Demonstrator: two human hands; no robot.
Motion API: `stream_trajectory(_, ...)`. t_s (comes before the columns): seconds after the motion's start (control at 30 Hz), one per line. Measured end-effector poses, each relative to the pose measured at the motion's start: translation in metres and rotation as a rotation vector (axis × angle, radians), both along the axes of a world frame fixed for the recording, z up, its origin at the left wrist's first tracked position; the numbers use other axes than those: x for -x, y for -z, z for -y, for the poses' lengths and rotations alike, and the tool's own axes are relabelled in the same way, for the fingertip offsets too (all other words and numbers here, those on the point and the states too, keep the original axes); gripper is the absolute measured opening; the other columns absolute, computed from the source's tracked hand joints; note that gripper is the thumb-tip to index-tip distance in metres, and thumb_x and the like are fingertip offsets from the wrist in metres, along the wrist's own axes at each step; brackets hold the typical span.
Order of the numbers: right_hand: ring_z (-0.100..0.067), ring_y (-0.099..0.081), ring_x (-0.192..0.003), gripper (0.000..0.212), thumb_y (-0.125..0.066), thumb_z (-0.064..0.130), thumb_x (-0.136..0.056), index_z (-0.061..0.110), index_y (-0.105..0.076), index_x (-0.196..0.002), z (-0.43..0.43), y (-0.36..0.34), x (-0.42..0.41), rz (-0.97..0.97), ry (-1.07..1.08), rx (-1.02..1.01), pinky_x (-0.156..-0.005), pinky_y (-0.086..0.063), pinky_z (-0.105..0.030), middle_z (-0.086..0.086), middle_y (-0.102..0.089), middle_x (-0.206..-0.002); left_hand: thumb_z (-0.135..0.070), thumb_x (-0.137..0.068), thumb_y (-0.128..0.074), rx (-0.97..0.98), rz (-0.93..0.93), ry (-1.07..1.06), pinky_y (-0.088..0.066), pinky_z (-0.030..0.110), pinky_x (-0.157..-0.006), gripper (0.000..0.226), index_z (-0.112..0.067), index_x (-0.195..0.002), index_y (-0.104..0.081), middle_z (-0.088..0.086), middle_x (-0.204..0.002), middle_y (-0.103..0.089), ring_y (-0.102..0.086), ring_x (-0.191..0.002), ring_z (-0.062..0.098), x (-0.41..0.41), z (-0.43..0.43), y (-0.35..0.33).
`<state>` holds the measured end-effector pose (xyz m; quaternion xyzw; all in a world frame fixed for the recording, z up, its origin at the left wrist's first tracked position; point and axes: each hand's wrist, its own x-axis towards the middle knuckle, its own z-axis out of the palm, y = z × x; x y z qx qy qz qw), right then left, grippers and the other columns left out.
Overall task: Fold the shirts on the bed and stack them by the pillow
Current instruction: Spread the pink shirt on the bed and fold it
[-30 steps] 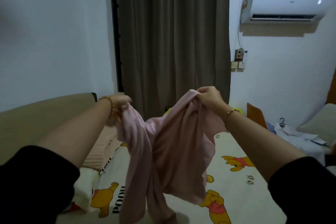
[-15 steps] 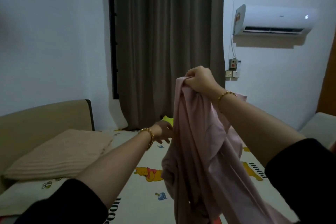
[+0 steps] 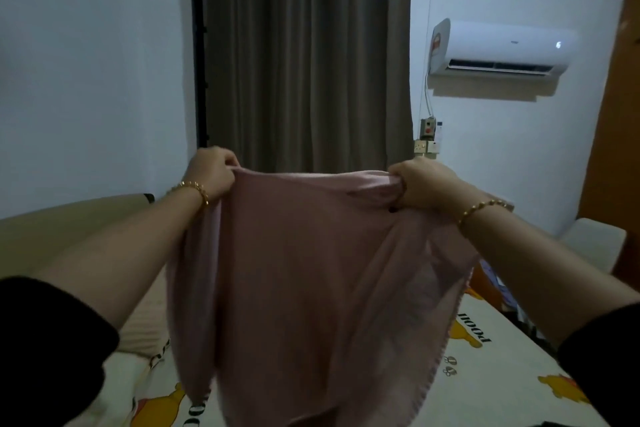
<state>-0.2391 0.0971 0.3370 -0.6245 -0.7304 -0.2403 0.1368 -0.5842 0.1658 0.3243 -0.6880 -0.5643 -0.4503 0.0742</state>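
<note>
Pink shirt [image 3: 311,270] hangs mid-frame, left hand [image 3: 211,172] and right hand [image 3: 422,185] each gripping its top edge. No fold yet; can't make out any stack by the half-hidden pillow [image 3: 142,333], lower left.

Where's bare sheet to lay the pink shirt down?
Bare sheet shows right of the pink shirt, below the right hand, plus a strip between shirt and pillow. Behind the shirt is hidden. Crowded: clutter past the bed's right edge.

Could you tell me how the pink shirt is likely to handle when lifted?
Likely floppy: the pink shirt hangs in loose folds between the left hand and right hand. Probably light, since gripping its top edge alone holds it up.
</note>
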Motion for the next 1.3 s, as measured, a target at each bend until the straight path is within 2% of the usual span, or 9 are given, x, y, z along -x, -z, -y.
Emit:
stream_trajectory(0.13, -0.014, -0.056, -0.073, 0.022, -0.076, 0.039, -0.074, 0.027, -0.06, -0.084, -0.014, 0.012, -0.002, -0.221, 0.01, -0.056, -0.065, -0.046, -0.027, 0.001, -0.065, -0.083, 0.002, -0.083, -0.05, -0.105, -0.011, -0.051, -0.044, 0.032, -0.082, 0.026, -0.007, -0.092, -0.072, 0.017, -0.101, -0.068, -0.059, -0.099, 0.033, 0.014, 0.015, -0.042)
stream_trajectory(0.33, -0.016, -0.06, -0.078, 0.029, -0.075, 0.038, -0.076, 0.016, -0.07, -0.095, -0.007, 0.022, 0.008, -0.686, -0.268, 0.099, -0.064, -0.048, -0.023, -0.002, -0.064, -0.082, -0.001, -0.082, -0.046, -0.02, -0.016, -0.142, -0.045, 0.036, -0.084, 0.029, -0.003, -0.095, -0.071, 0.022, -0.102, -0.067, -0.057, -0.099, 0.039, 0.045, 0.022, -0.05)
stream_trajectory(0.4, -0.016, -0.059, -0.076, 0.033, -0.077, 0.04, -0.074, 0.016, -0.066, -0.093, -0.003, 0.025, 0.01, -0.604, -0.272, 0.051, -0.061, -0.047, -0.022, 0.0, -0.062, -0.08, 0.0, -0.082, -0.044, 0.02, -0.014, -0.151, -0.044, 0.035, -0.083, 0.028, -0.001, -0.094, -0.069, 0.023, -0.102, -0.065, -0.056, -0.098, 0.039, 0.05, 0.025, -0.042)
stream_trajectory(0.53, -0.012, -0.054, -0.075, 0.061, -0.082, 0.053, -0.06, 0.026, -0.045, -0.101, 0.003, 0.023, 0.001, -0.115, -0.142, -0.03, -0.064, -0.05, -0.025, 0.006, -0.054, -0.086, -0.001, -0.082, -0.042, 0.073, -0.067, -0.14, -0.042, 0.035, -0.081, 0.023, -0.002, -0.088, -0.065, 0.023, -0.1, -0.063, -0.053, -0.09, 0.034, 0.058, 0.031, -0.024)
stream_trajectory(0.6, -0.014, -0.054, -0.082, 0.07, -0.084, 0.041, -0.062, 0.027, -0.038, -0.113, 0.003, 0.026, -0.008, -0.025, -0.113, -0.073, -0.069, -0.055, -0.028, 0.003, -0.052, -0.1, -0.002, -0.081, -0.043, 0.057, -0.133, -0.146, -0.042, 0.039, -0.086, 0.025, -0.003, -0.093, -0.065, 0.022, -0.105, -0.061, -0.053, -0.097, 0.036, 0.06, 0.031, -0.016)
stream_trajectory(0.8, -0.016, -0.053, -0.09, 0.064, -0.077, 0.003, -0.07, 0.028, -0.032, -0.11, 0.008, 0.034, -0.02, -0.423, -0.282, -0.102, -0.062, -0.045, -0.015, 0.003, -0.045, -0.105, 0.002, -0.08, -0.044, 0.115, -0.147, -0.164, -0.042, 0.038, -0.084, 0.026, 0.0, -0.095, -0.066, 0.023, -0.105, -0.063, -0.054, -0.1, 0.038, 0.052, 0.039, 0.001)
stream_trajectory(1.07, -0.004, -0.061, -0.075, 0.01, -0.071, 0.023, -0.083, 0.02, -0.073, -0.092, 0.036, 0.032, -0.023, -0.826, -0.427, -0.129, -0.063, -0.048, -0.015, 0.006, -0.067, -0.079, -0.002, -0.085, -0.044, 0.251, -0.083, -0.235, -0.041, 0.035, -0.082, 0.024, -0.001, -0.098, -0.064, 0.022, -0.107, -0.062, -0.054, -0.103, 0.036, 0.054, 0.052, 0.023)
stream_trajectory(1.2, -0.013, -0.056, -0.063, 0.021, -0.055, 0.032, -0.094, 0.019, -0.072, -0.09, 0.039, 0.03, -0.022, -0.727, -0.274, 0.114, -0.054, -0.043, -0.019, 0.0, -0.064, -0.072, -0.002, -0.085, -0.045, 0.272, -0.098, -0.25, -0.041, 0.034, -0.08, 0.023, -0.002, -0.097, -0.065, 0.023, -0.106, -0.063, -0.054, -0.102, 0.037, 0.054, 0.056, 0.03)
stream_trajectory(1.3, -0.011, -0.054, -0.065, 0.024, -0.051, 0.024, -0.097, 0.014, -0.072, -0.097, 0.037, 0.034, -0.019, -0.674, -0.198, 0.075, -0.053, -0.038, -0.017, 0.0, -0.061, -0.075, -0.001, -0.084, -0.045, 0.263, -0.093, -0.225, -0.041, 0.034, -0.079, 0.024, -0.002, -0.094, -0.066, 0.023, -0.104, -0.064, -0.055, -0.099, 0.037, 0.052, 0.058, 0.032)
